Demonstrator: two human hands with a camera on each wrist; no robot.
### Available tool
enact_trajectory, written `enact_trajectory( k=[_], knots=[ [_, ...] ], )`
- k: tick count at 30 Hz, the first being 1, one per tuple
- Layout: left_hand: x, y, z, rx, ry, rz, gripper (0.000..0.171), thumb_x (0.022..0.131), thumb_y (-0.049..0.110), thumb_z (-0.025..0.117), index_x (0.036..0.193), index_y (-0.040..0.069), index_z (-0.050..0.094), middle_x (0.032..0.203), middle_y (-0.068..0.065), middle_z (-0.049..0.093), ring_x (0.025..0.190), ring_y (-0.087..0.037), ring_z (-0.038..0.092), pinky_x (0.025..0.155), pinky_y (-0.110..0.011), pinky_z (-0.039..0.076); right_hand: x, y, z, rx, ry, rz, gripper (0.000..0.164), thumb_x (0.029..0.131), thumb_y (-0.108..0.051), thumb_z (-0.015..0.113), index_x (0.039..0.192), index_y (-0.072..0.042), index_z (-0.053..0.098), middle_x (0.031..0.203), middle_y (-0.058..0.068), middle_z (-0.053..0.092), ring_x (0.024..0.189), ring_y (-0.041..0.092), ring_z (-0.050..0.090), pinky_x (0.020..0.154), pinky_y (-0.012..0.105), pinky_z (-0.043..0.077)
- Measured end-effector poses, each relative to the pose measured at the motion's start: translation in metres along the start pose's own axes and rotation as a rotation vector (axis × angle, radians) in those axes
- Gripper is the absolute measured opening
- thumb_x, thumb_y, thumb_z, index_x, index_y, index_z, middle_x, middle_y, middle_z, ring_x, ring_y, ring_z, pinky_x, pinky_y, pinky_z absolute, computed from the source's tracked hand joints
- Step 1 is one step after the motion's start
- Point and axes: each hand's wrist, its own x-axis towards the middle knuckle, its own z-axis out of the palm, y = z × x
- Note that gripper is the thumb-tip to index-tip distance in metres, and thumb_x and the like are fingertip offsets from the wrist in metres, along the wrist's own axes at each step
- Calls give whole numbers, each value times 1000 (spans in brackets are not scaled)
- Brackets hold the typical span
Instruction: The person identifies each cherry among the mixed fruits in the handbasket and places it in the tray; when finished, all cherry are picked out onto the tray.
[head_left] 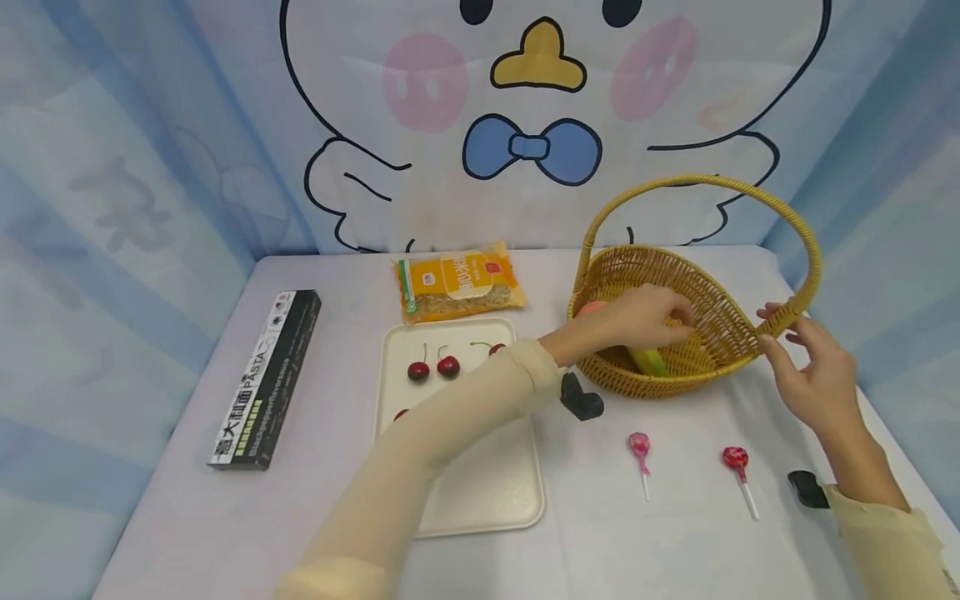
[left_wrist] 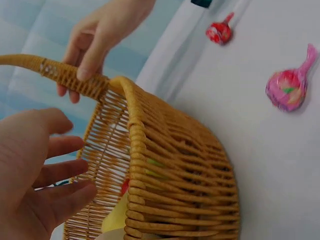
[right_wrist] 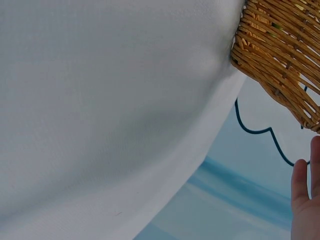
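A wicker basket [head_left: 637, 385] with a tall arched handle [head_left: 705, 181] stands at the back right. My left hand [head_left: 651, 317] is over its opening, fingers loosely bent and holding nothing, as the left wrist view also shows. In that view my right hand [left_wrist: 107, 30] pinches the lower end of the handle, thumb on the near side and fingers behind. Inside the basket lie a yellow-green, banana-like thing [head_left: 648, 361] and a pinkish-red round thing [head_left: 591, 308], both partly hidden by the left hand and arm. The right wrist view catches only some right fingers [right_wrist: 300, 185] below the basket.
Two lollipops, one pink [head_left: 639, 446] and one red [head_left: 736, 458], lie in front of the basket. Under my left forearm is a cream tray [head_left: 487, 521] with several cherries [head_left: 447, 367]. A yellow food packet [head_left: 461, 283] lies behind it, and a black pasta box [head_left: 266, 379] at the left.
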Motion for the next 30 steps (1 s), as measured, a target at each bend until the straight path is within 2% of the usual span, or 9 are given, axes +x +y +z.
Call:
enact_trajectory(
  k=[2, 5, 7, 10, 14, 17, 23, 27, 30],
  knots=[
    [6, 3, -1, -23, -45, -74, 46, 112, 50, 46, 136, 20, 71, 129, 3, 74, 117, -9, 67, 98, -19, 52, 1, 0, 0, -1, -2, -13, 44, 110, -23, 60, 153, -15, 56, 156, 13, 59, 153, 5, 45, 105, -3, 26],
    [13, 9, -5, -89, -141, -230, 69, 106, 73, 32, 150, 27, 62, 142, 4, 69, 127, -10, 64, 109, -25, 50, 3, 2, -1, 3, 0, -29, 44, 109, -20, 62, 152, -14, 57, 154, 15, 60, 149, -4, 44, 104, -3, 26],
    [18, 13, -9, -155, -192, -340, 77, 101, 82, 27, 157, 36, 52, 156, 12, 59, 142, -8, 55, 121, -30, 43, 3, 3, -1, 6, 5, -40, 44, 108, -19, 63, 151, -13, 58, 152, 16, 61, 143, -15, 41, 103, -4, 26],
    [25, 18, -15, -202, -256, -411, 80, 98, 86, 23, 159, 40, 47, 159, 16, 54, 148, -8, 51, 126, -34, 38, 3, 5, 0, 9, 15, -50, 42, 107, -17, 64, 149, -11, 59, 150, 18, 62, 138, -20, 40, 103, -4, 27],
    [35, 22, -18, -190, -308, -414, 80, 98, 85, 18, 161, 41, 41, 164, 15, 49, 153, -9, 46, 130, -33, 33, 1, 4, 0, 0, 13, -50, 42, 107, -17, 65, 148, -10, 60, 149, 18, 63, 148, 5, 49, 102, -4, 26],
    [41, 22, -19, -181, -333, -422, 79, 98, 85, 14, 163, 45, 33, 169, 17, 40, 159, -8, 38, 134, -35, 27, 1, 1, -1, -3, -2, -48, 43, 107, -19, 65, 149, -11, 58, 150, 18, 62, 147, 26, 52, 101, -5, 25],
    [48, 23, -16, -167, -371, -417, 82, 98, 85, 11, 165, 44, 31, 171, 15, 37, 160, -9, 36, 134, -36, 26, 3, -3, -3, 12, -18, -73, 43, 107, -19, 64, 149, -9, 58, 152, 20, 60, 141, 36, 53, 99, -5, 24],
    [53, 28, -11, -138, -424, -384, 79, 98, 85, 10, 165, 48, 26, 171, 16, 36, 160, -9, 36, 135, -37, 26, -1, -3, -7, 2, -30, -52, 47, 108, -20, 63, 154, -12, 55, 156, 21, 57, 137, 48, 53, 95, -5, 22],
    [59, 34, -9, -108, -459, -371, 76, 98, 85, 10, 165, 52, 21, 173, 18, 32, 162, -8, 32, 136, -37, 24, -3, -1, -10, -1, -23, -53, 49, 108, -18, 63, 156, -12, 53, 157, 22, 56, 138, 49, 53, 95, -5, 22]
  ],
)
